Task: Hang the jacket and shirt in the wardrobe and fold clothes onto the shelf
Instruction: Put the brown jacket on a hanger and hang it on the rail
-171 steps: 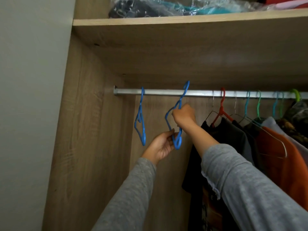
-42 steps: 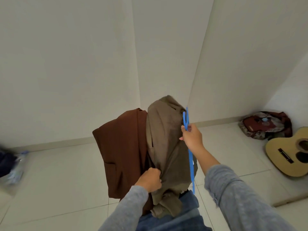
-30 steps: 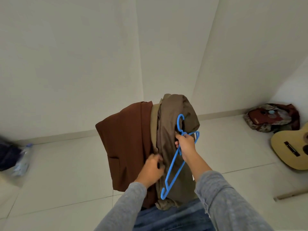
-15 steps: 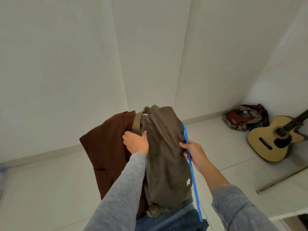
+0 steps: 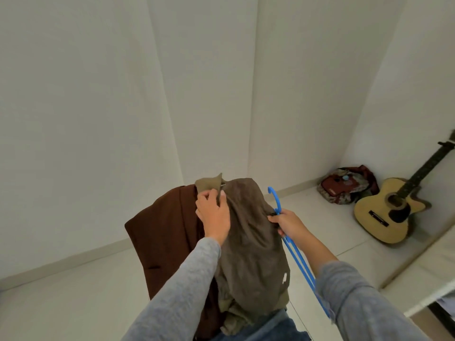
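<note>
Your left hand (image 5: 213,212) is up on the top of the pile, fingers curled over the collar of the olive shirt (image 5: 248,242), thumb pressing the cloth from the near side. It's gripping that collar, with one collar point poking up above the knuckles.

Your right hand (image 5: 286,223) is at the shirt's right edge, closed round a blue hanger (image 5: 299,259) just under its hook. The hook curls up above your fingers; the rest of the hanger slants down and toward you along your forearm, seen nearly edge-on. The fingertips sit right against the shirt's edge. Whether they pinch any cloth along with the hanger, I can't tell.

So the shirt lies between your two hands, draped over something hidden beneath it, its tail bunched at the bottom. The brown jacket (image 5: 162,232) hangs just to the left, touching the shirt and partly tucked under it, beside your left wrist. Blue denim (image 5: 270,328) shows at the very bottom under both garments.

Further out, a pale tiled floor (image 5: 73,303) and white walls. Over in the right corner a guitar (image 5: 391,212) leans against the wall, with a red patterned bag (image 5: 344,185) just beside it.
</note>
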{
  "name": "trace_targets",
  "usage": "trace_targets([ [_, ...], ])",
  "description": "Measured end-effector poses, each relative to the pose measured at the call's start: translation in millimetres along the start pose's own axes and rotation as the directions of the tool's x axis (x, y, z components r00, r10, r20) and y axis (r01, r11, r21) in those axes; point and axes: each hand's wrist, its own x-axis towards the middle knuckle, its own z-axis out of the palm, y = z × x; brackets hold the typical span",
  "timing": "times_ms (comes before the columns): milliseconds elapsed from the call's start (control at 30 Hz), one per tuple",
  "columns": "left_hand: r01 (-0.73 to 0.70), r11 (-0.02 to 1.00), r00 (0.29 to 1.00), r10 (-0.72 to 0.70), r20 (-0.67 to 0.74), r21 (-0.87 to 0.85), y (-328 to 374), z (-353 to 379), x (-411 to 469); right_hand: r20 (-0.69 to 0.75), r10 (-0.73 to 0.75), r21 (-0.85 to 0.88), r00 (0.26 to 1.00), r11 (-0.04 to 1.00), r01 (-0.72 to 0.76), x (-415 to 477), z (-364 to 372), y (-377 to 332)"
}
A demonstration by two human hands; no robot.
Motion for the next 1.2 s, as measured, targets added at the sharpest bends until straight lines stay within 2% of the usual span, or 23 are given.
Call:
trace_targets([
  [100,0.046,0.961,0.995,-0.018,0.102,-0.273,33,1,6,0.030,-0.027,-0.064,0.999,0.998,0.029,-13,-10,-11],
  [167,0.118,0.882,0.980,-0.029,0.196,-0.456,55,-2,14,0.042,-0.040,-0.100,0.998,0.994,0.044,-20,-17,-16],
  [233,0.228,0.792,0.954,-0.067,0.291,-0.566,70,-8,22,0.028,-0.051,-0.110,0.998,0.992,0.054,-27,-22,-20],
  [367,0.264,0.741,0.931,-0.027,0.365,-0.617,95,-22,33,-0.076,-0.084,-0.053,0.994,0.995,0.080,-39,-34,-33],
  [500,0.244,0.703,0.934,0.014,0.356,-0.668,119,-38,38,-0.305,-0.197,0.174,0.932,0.950,0.258,-43,-41,-46],
  [567,0.237,0.667,0.918,0.083,0.387,-0.706,130,-44,36,-0.310,-0.281,0.202,0.908,0.914,0.352,-46,-44,-59],
  [667,0.226,0.618,0.869,0.222,0.443,-0.753,148,-54,30,-0.217,-0.436,0.108,0.874,0.879,0.465,-51,-45,-81],
  [800,0.133,0.681,0.825,0.326,0.461,-0.720,160,-75,38,-0.220,-0.502,0.026,0.836,0.854,0.520,-54,-47,-105],
  [933,0.001,0.845,0.808,0.315,0.498,-0.535,146,-94,46,-0.255,-0.497,0.010,0.830,0.857,0.516,-54,-41,-119],
  [1000,0.102,0.875,0.783,0.223,0.581,-0.473,129,-93,39,-0.305,-0.498,0.005,0.812,0.852,0.524,-54,-34,-121],
  [1067,0.272,0.869,0.684,0.126,0.718,-0.412,106,-87,29,-0.334,-0.511,-0.033,0.792,0.846,0.532,-56,-27,-123],
  [1100,0.303,0.887,0.628,0.089,0.773,-0.348,95,-82,24,-0.337,-0.512,-0.038,0.790,0.846,0.532,-56,-24,-124],
  [1133,0.284,0.919,0.578,0.064,0.814,-0.274,88,-77,18,-0.330,-0.512,-0.038,0.793,0.846,0.531,-57,-22,-125],
  [1200,0.189,0.958,0.578,0.070,0.813,-0.217,79,-69,9,-0.310,-0.508,-0.026,0.804,0.850,0.527,-60,-19,-128],
])
